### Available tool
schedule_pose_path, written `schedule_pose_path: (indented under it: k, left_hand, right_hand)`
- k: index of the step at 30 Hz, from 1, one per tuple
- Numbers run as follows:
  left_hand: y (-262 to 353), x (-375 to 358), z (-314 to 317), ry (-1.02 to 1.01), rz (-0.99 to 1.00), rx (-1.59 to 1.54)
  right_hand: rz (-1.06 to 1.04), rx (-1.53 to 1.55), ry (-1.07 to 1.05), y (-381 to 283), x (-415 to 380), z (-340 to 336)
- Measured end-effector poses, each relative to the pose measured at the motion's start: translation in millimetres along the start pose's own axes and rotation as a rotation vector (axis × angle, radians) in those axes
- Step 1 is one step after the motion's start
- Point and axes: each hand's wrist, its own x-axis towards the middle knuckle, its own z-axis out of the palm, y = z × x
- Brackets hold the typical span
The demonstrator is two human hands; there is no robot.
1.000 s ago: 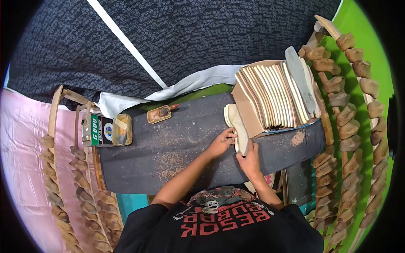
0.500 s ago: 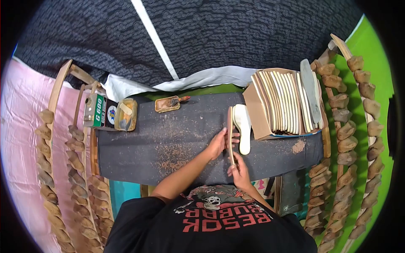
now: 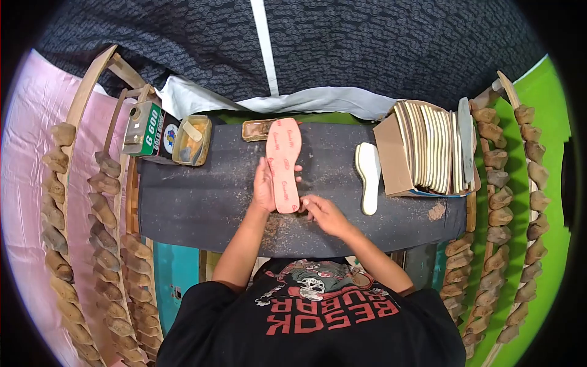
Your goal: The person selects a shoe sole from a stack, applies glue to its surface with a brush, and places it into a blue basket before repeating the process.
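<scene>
A pink shoe insole (image 3: pixel 285 162) with red printed lettering is held up above the table, its flat face towards me. My left hand (image 3: pixel 264 191) is closed around its middle, with the thumb on the left side and fingertips showing past the right edge. At the insole's lower right corner, the curled fingers of my right hand (image 3: pixel 324 215) pinch the heel edge. A pale cream insole (image 3: pixel 368 177) lies on the dark table cloth to the right, apart from both hands.
A cardboard box (image 3: pixel 394 159) packed with upright insoles stands at the right. On the left are a G 600 can (image 3: pixel 142 129) and a tub (image 3: pixel 192 140). A small tray (image 3: pixel 254 130) sits behind the insole. Racks of wooden shoe lasts (image 3: pixel 104 211) flank the table, and brown crumbs litter the cloth.
The held insole has moved left and turned from edge-on to show its printed pink face. Both hands have gone left with it, and the camera view has shifted slightly.
</scene>
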Motion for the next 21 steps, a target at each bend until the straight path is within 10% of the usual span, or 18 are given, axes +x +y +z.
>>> schedule_pose_path:
  k: [21]
  left_hand:
    - [31, -55, -60, 0.257, 0.015, -0.027]
  right_hand:
    - [0.232, 0.394, 0.235, -10, 231, -22]
